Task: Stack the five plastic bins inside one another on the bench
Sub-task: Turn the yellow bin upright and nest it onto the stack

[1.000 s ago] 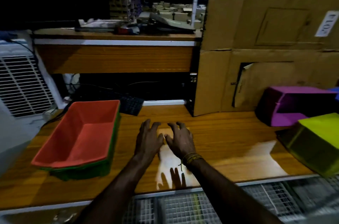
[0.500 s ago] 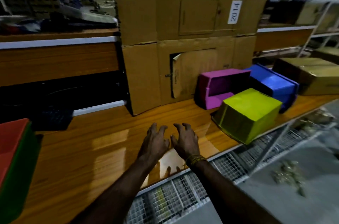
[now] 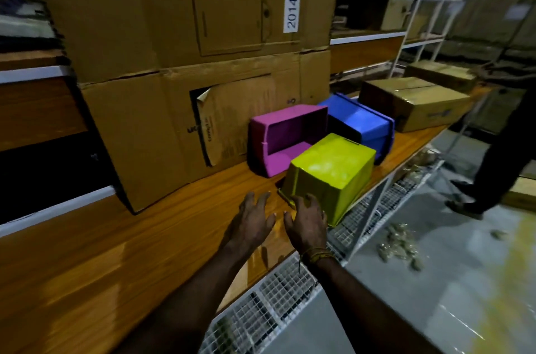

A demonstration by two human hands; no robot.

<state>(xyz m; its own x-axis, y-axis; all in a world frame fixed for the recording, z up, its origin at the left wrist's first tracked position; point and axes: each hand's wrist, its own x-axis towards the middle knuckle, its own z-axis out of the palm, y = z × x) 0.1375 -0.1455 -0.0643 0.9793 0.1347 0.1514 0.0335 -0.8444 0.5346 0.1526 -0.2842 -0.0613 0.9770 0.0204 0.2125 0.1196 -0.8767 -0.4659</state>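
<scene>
A yellow-green bin [image 3: 333,174] lies upside down and tilted near the front edge of the wooden bench [image 3: 116,252]. Behind it a purple bin [image 3: 278,136] lies on its side with its opening facing me, and a blue bin [image 3: 362,121] lies overturned to its right. My right hand [image 3: 306,221] has its fingers spread, with the fingertips at the yellow-green bin's near rim. Just to the left, my left hand [image 3: 252,223] hovers over the bench with fingers apart and nothing in it. The red and green bins are out of view.
Tall cardboard boxes [image 3: 188,69] stand against the back of the bench. A closed brown carton [image 3: 414,104] sits beyond the blue bin. A white wire grille [image 3: 278,292] runs below the bench edge. A person's legs [image 3: 493,168] stand on the floor at right, near scattered debris [image 3: 397,246].
The view has swung right, so the red and green bins have left the frame. Both hands moved right along the bench, and the right hand reached the yellow-green bin's rim.
</scene>
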